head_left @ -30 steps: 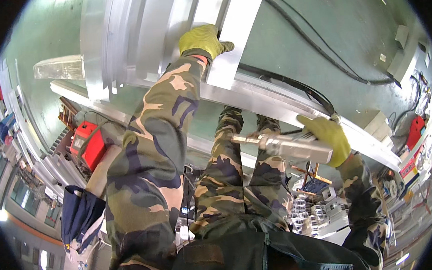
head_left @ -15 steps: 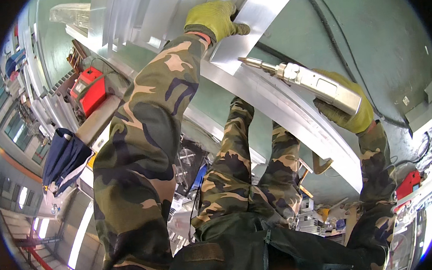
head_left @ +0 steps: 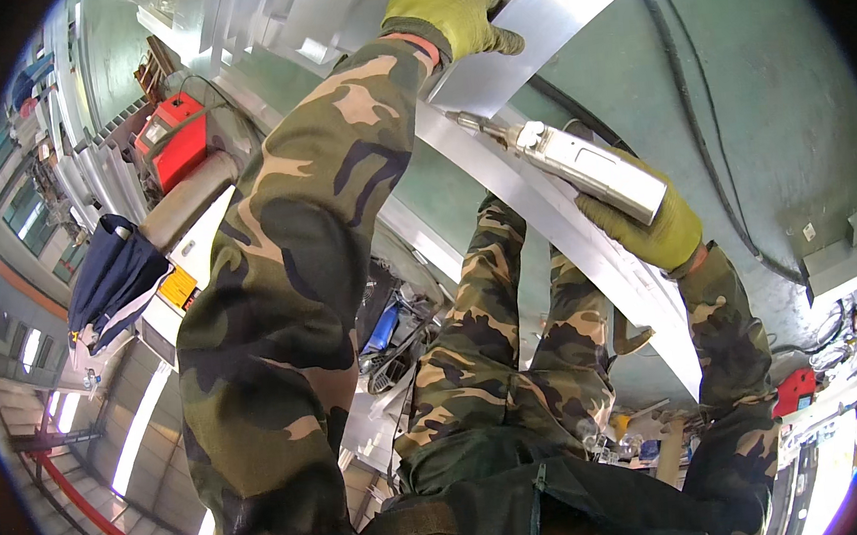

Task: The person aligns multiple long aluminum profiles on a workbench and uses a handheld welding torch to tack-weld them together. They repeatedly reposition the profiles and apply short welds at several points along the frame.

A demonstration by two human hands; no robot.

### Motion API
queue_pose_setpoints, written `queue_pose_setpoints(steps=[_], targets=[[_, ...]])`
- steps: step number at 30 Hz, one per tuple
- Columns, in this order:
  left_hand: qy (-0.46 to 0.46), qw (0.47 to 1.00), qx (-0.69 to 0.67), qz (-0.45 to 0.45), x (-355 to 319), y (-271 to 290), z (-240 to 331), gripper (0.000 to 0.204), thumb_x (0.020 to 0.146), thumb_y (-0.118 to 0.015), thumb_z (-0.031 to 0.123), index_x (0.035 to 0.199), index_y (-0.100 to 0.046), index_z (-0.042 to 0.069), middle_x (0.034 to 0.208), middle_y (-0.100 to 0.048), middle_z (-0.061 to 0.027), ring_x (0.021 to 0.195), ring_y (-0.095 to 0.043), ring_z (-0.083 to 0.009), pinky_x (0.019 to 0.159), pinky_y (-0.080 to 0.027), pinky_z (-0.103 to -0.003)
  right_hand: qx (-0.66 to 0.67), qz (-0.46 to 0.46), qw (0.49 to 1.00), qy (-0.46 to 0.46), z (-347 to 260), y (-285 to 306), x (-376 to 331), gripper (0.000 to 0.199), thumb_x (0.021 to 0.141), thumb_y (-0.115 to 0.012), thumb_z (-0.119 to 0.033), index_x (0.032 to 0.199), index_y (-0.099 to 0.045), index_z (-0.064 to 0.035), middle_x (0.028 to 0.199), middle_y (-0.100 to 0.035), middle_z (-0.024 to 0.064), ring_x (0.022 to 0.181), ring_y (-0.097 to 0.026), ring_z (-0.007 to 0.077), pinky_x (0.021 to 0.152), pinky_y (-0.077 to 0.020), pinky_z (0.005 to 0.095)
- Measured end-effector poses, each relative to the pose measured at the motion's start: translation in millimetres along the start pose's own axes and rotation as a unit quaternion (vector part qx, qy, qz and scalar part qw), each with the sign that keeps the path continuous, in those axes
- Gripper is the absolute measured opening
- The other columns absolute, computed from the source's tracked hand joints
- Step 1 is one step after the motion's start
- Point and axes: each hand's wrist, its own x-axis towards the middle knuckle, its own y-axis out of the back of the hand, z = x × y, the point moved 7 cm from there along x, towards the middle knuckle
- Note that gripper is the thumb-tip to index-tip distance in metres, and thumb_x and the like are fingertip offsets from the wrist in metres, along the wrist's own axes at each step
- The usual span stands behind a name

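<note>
My left hand (head_left: 446, 16), in a yellow-green work glove, is closed over the edge of a bright sheet-metal panel (head_left: 541, 31), its thumb against the panel's face. That panel meets a long, narrow metal piece (head_left: 511, 167) at a corner. A silver handheld welding gun (head_left: 585, 167) with a slim tapered nozzle is gripped in my gloved right hand (head_left: 659, 222). The nozzle points left, its tip close to the corner where the metal pieces meet; whether it touches cannot be made out. Part of my right hand's fingers is hidden behind the gun body.
Black cables (head_left: 685, 100) run across the green floor on the right. To the left stand a red machine (head_left: 176, 141) and a dark blue cloth (head_left: 116, 279). My legs in camouflage trousers (head_left: 460, 365) are below the long metal piece.
My right hand has brought the welding gun leftward, and its nozzle tip is nearer the metal corner. My left hand keeps its hold on the panel while the whole view has shifted slightly.
</note>
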Motion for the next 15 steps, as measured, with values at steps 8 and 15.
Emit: queue_pose_setpoints(steps=[8,15], targets=[[-0.016,1.0,0.006,0.012,-3,1,-7,0.052,0.08,-0.081,0.048,0.11,-0.075,0.005,0.108,-0.074,-0.022,0.106,-0.07,-0.0405,0.093,-0.053,-0.05,0.017,0.012,0.999,-0.042,14,-18,28,0.042,0.095,-0.079,-0.016,0.131,-0.065,0.0008,0.122,-0.074,0.0119,0.109,-0.067,0.0137,0.097,-0.0537,0.0316],[0.002,0.999,0.036,0.018,5,-7,-18,0.055,0.078,-0.082,0.051,0.108,-0.076,0.005,0.108,-0.074,-0.0219,0.107,-0.07,-0.0403,0.094,-0.053,-0.05,0.003,-0.001,1.0,-0.029,11,-24,33,0.045,0.095,-0.079,-0.017,0.134,-0.064,0.001,0.123,-0.073,0.0124,0.109,-0.067,0.0135,0.098,-0.0538,0.0325]])
